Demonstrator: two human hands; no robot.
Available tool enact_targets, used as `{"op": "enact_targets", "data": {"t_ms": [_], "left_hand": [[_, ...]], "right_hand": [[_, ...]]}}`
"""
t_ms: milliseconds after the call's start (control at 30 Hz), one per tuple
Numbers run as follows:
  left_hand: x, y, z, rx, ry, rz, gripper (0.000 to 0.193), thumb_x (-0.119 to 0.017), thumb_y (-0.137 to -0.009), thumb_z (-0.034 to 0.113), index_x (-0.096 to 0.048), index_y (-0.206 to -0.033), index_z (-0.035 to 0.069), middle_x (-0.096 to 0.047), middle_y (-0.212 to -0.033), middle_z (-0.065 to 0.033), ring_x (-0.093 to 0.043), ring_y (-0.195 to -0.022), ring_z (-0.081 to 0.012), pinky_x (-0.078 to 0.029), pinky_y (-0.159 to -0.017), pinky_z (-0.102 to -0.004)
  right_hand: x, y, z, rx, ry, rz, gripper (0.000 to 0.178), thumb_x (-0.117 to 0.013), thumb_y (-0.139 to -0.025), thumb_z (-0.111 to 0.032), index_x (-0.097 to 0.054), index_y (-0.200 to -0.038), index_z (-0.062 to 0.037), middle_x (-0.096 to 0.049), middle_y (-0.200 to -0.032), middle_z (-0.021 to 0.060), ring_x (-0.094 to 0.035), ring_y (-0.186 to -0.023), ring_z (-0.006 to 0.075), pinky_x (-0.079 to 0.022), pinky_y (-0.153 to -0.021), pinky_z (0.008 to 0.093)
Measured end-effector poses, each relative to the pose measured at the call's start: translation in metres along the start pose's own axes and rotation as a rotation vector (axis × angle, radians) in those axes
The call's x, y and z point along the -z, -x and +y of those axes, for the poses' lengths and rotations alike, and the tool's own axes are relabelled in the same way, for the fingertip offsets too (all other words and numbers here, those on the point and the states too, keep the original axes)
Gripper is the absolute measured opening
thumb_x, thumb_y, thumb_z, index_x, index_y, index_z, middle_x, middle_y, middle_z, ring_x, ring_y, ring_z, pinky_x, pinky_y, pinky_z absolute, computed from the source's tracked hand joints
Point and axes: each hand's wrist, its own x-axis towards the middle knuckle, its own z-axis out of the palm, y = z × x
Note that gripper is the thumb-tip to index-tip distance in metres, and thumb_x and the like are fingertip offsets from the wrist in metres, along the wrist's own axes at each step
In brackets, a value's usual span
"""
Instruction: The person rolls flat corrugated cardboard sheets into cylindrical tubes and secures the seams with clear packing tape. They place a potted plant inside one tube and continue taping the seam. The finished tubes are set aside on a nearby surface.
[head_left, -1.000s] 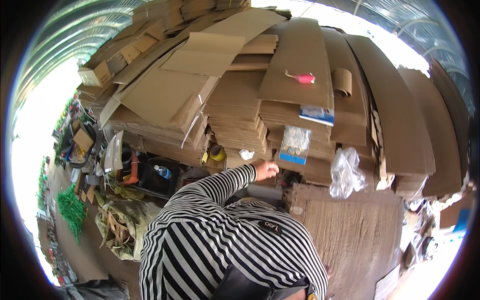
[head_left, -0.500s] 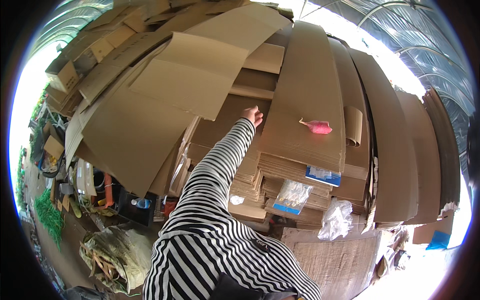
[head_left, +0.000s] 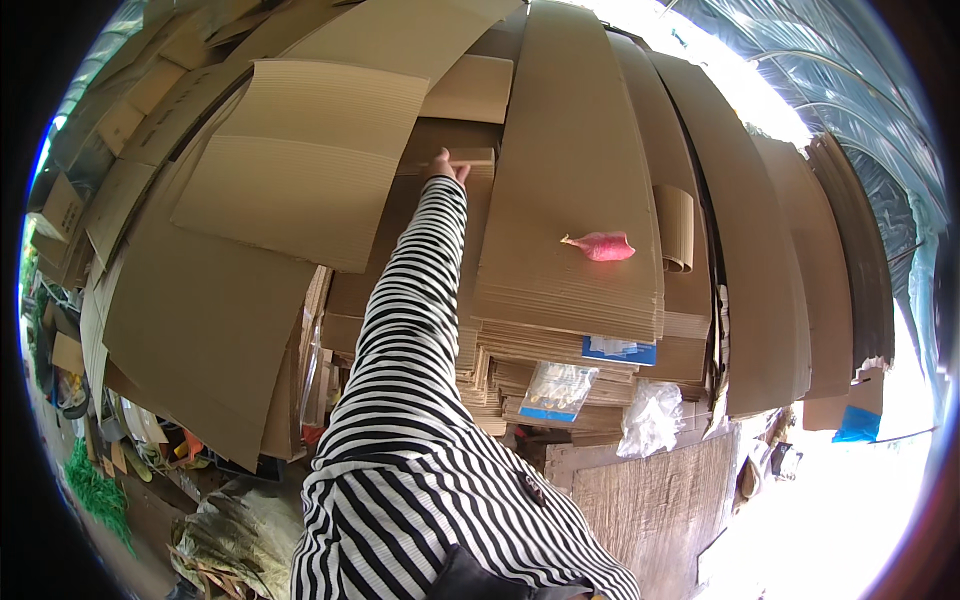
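My left hand (head_left: 450,167) reaches far forward at the end of a striped sleeve. Its thumb lies above and its fingers below the near edge of a narrow cardboard flap (head_left: 476,157), which it seems to pinch. The flap sits in a gap between large flattened cardboard sheets. To its left lies a creased, folded cardboard sheet (head_left: 310,150); on its right is a long stacked cardboard sheet (head_left: 565,150). A pink radish-like root (head_left: 605,246), with a pale tapering tail and one cut-looking end, rests on that long sheet. My right hand does not show.
A rolled cardboard piece (head_left: 674,228) lies right of the root. Along the stack's front are a clear plastic bag (head_left: 558,390), a blue-and-white packet (head_left: 620,350) and a crumpled white bag (head_left: 652,418). A wooden board (head_left: 640,500) stands below; a crumpled sack (head_left: 240,535) lies lower left.
My left hand has reached farther forward, from the gap in the cardboard to the narrow flap. The whole view has shifted slightly, with the stacks appearing farther left and up.
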Motion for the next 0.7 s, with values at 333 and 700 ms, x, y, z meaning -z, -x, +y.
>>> {"op": "enact_targets", "data": {"t_ms": [333, 700], "left_hand": [[0.009, 0.047, 0.002, -0.034, 0.342, -0.139, 0.037, -0.056, -0.104, 0.021, -0.046, -0.136, 0.005, -0.057, -0.131, -0.0147, -0.058, -0.122, -0.0284, -0.051, -0.106, -0.0488], [0.084, 0.129, -0.002, -0.009, -0.041, -0.430, 0.020, -0.080, -0.083, 0.017, -0.062, -0.092, 0.014, -0.066, -0.087, 0.0002, -0.061, -0.074, -0.0143, -0.050, -0.060, -0.0280]], "right_hand": [[0.002, 0.003, 0.005, 0.036, -0.012, -0.007, 0.044, -0.071, -0.089, -0.035, -0.063, -0.129, -0.0189, -0.065, -0.114, 0.0116, -0.062, -0.111, 0.0297, -0.053, -0.094, 0.0432], [0.011, 0.014, 0.029, 0.120, -0.016, -0.030, 0.045, -0.070, -0.089, -0.035, -0.062, -0.131, -0.0184, -0.064, -0.114, 0.0122, -0.062, -0.111, 0.0300, -0.054, -0.094, 0.0439]]}}
